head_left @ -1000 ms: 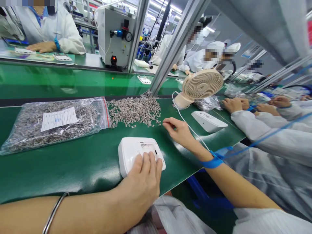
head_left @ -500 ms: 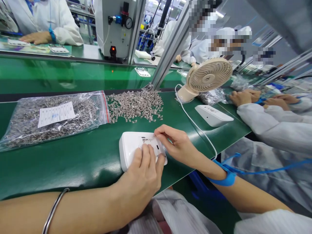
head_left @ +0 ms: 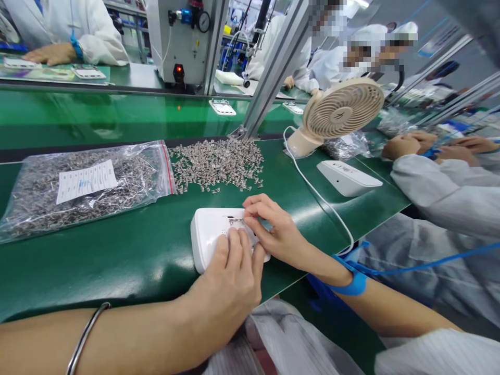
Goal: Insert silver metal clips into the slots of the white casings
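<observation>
A white plastic housing point(head_left: 209, 234) lies on the green mat point(head_left: 128, 255) in front of me. My left hand point(head_left: 230, 281) rests on its near side, fingers pressed flat on top, holding it steady. My right hand point(head_left: 271, 229) is over the housing's opening, fingertips pinched on a small metal part that I can barely see. A loose heap of small metal parts point(head_left: 216, 164) lies just beyond the housing. A blue wrist strap point(head_left: 351, 281) circles my right wrist.
A clear zip bag of metal parts point(head_left: 78, 182) lies at the left. A beige desk fan point(head_left: 336, 117) with a white cable stands at the right, beside a second white housing point(head_left: 347, 177). A co-worker's sleeves point(head_left: 445, 187) reach in from the right. Other people work across the conveyor.
My right hand came back from the heap of parts to the housing and now sits over its opening. My left hand stayed on the housing. The view tilted slightly.
</observation>
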`<action>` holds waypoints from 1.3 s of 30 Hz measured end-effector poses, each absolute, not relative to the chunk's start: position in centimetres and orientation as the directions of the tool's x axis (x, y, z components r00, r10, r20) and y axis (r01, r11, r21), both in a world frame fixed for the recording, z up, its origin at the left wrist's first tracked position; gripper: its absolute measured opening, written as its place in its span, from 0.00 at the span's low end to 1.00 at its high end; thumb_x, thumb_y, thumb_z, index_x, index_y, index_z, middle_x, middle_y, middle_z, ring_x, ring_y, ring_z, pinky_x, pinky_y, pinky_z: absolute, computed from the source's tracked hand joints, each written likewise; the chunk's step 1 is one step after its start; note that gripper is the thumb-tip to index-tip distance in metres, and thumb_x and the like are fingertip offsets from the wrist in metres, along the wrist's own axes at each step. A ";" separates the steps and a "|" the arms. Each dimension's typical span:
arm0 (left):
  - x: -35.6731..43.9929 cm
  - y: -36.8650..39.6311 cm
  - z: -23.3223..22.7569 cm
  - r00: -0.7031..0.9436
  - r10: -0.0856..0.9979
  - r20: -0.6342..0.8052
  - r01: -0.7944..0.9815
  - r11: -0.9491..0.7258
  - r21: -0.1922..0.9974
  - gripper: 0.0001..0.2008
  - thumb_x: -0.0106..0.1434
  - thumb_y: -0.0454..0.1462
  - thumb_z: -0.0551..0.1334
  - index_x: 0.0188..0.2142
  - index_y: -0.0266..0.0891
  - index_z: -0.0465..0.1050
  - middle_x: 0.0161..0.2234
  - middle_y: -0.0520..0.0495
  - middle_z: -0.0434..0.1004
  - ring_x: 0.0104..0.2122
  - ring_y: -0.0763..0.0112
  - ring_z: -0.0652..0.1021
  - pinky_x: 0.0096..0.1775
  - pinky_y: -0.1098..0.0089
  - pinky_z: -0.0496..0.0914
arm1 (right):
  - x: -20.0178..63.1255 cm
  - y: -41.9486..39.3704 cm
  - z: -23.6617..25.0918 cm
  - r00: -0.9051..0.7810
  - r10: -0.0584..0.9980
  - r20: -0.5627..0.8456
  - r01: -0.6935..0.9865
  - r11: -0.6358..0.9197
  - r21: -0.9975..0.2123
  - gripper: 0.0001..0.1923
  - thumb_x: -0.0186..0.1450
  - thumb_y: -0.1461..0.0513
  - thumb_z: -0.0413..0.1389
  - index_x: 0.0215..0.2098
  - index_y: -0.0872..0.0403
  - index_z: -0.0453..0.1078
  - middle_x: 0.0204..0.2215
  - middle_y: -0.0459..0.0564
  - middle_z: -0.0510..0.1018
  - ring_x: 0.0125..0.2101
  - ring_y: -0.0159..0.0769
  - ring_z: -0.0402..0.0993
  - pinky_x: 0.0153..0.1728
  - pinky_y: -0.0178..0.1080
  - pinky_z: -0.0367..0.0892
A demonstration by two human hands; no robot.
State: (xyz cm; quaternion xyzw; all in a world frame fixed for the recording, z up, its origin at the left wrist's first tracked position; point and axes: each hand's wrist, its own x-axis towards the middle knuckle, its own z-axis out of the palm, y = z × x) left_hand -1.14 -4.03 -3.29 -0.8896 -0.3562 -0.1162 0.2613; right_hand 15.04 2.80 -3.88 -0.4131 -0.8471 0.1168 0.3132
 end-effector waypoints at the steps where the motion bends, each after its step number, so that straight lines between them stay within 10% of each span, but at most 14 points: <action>1: -1.1 -4.0 -3.2 0.719 0.575 0.390 0.695 -0.604 -0.391 0.23 0.62 0.39 0.52 0.53 0.28 0.67 0.50 0.34 0.72 0.50 0.52 0.72 0.48 0.61 0.66 | 15.0 2.8 -4.0 -0.467 0.761 0.450 0.632 0.643 -0.432 0.06 0.64 0.69 0.47 0.32 0.53 0.62 0.36 0.51 0.69 0.39 0.36 0.69 0.38 0.40 0.64; 20: -1.3 -3.4 -3.3 0.734 0.596 0.325 0.677 -0.600 -0.426 0.29 0.60 0.47 0.57 0.53 0.24 0.65 0.53 0.32 0.68 0.50 0.53 0.69 0.48 0.61 0.61 | 15.2 0.9 -5.0 -0.313 0.765 0.563 0.535 0.632 -0.561 0.10 0.64 0.71 0.49 0.39 0.55 0.69 0.44 0.58 0.72 0.42 0.37 0.73 0.40 0.41 0.72; 32: -1.1 -3.5 -2.7 0.755 0.586 0.293 0.649 -0.602 -0.466 0.25 0.62 0.42 0.54 0.52 0.22 0.65 0.48 0.34 0.71 0.47 0.52 0.71 0.46 0.61 0.64 | 16.0 2.0 -3.1 -0.665 0.570 0.482 0.564 0.807 -0.176 0.08 0.64 0.70 0.47 0.37 0.58 0.66 0.41 0.61 0.71 0.36 0.38 0.72 0.34 0.42 0.73; 39: -1.3 -3.5 -2.8 0.761 0.582 0.287 0.636 -0.584 -0.504 0.22 0.62 0.38 0.52 0.51 0.23 0.67 0.47 0.35 0.71 0.47 0.54 0.72 0.46 0.63 0.65 | 18.4 4.0 -3.7 -0.278 0.737 0.616 0.731 0.579 -0.362 0.03 0.61 0.65 0.55 0.34 0.52 0.65 0.37 0.55 0.72 0.40 0.41 0.72 0.39 0.44 0.69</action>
